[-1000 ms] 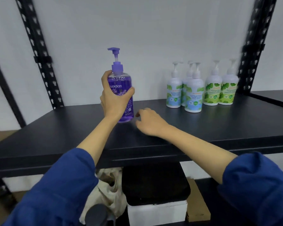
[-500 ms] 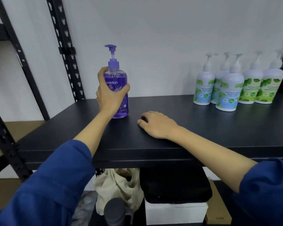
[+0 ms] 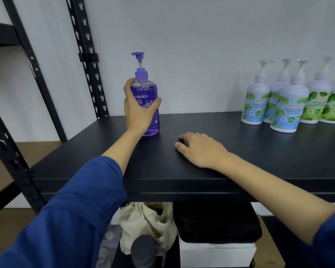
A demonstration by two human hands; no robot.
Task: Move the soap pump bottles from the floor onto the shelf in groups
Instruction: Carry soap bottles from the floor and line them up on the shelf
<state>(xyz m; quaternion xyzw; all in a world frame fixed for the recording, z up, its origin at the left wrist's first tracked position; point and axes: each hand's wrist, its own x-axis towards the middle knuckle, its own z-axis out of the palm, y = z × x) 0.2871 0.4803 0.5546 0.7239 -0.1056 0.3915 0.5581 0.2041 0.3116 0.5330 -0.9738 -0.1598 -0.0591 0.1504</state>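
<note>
A purple soap pump bottle stands upright on the black shelf, near its back left. My left hand is wrapped around the bottle's body. My right hand rests palm down on the shelf, to the right of the purple bottle, holding nothing. A group of several white pump bottles with blue-green and green labels stands at the shelf's back right, partly cut off by the frame's edge.
Black perforated uprights rise at the shelf's left. Below the shelf sit a beige cloth bag, a black case on a white box and a grey cylinder. A white wall backs the shelf.
The view has swung left, so the white bottles sit farther right in frame. My left hand keeps its hold on the purple bottle; my right hand has settled flat on the shelf.
</note>
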